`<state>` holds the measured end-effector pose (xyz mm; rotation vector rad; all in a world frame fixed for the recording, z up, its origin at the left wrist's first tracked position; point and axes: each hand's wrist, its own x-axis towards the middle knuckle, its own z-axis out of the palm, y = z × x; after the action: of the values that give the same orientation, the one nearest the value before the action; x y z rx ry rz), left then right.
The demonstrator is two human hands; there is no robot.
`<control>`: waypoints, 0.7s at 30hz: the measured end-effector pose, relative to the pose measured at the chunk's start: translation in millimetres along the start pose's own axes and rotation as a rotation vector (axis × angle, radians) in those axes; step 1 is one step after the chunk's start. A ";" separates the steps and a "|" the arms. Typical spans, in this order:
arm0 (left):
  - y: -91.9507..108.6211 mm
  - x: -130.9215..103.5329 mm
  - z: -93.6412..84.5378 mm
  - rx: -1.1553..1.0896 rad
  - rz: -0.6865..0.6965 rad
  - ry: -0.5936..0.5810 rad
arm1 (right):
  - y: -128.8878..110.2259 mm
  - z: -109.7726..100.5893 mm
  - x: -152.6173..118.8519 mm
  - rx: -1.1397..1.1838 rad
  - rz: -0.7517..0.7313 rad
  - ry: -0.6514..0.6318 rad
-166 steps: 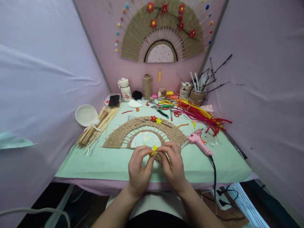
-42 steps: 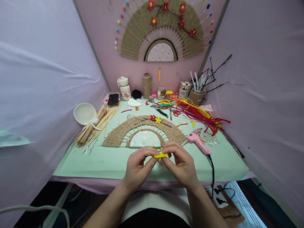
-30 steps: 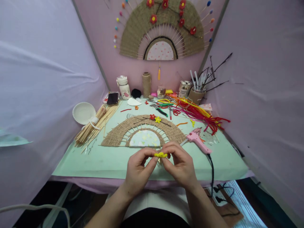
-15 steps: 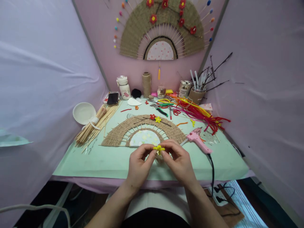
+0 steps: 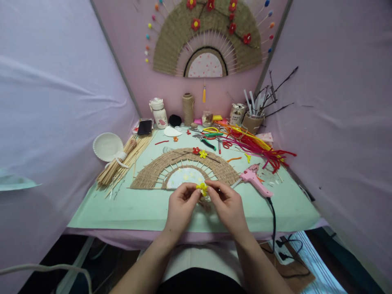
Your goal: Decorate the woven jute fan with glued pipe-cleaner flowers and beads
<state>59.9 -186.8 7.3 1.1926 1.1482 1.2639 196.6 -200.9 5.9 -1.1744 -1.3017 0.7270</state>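
I find left hand and right hand pinching the yellow flower between them. The fan lies just beyond (flat).

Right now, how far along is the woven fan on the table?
Looks done: the woven fan's band, with twig, red flower and yellow flower on it.
In hand: a second yellow flower, between left hand and right hand.
Left: that flower is off the fan; anything further, can't tell.
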 end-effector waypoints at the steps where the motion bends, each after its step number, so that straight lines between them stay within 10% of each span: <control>1: -0.8 2.0 -0.4 -0.038 -0.039 0.003 | 1.9 -1.1 1.4 0.008 0.028 0.001; 15: -8.7 5.3 2.5 -0.176 -0.130 0.043 | 3.1 3.0 3.0 -0.088 0.043 -0.049; 21: -4.7 16.9 -9.9 -0.417 -0.209 0.084 | 29.4 -59.4 30.0 -0.444 -0.035 0.184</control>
<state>50.3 -169.8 2.6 0.6999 0.9780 1.3196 265.2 -178.6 -3.9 -1.5287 -1.3611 0.2975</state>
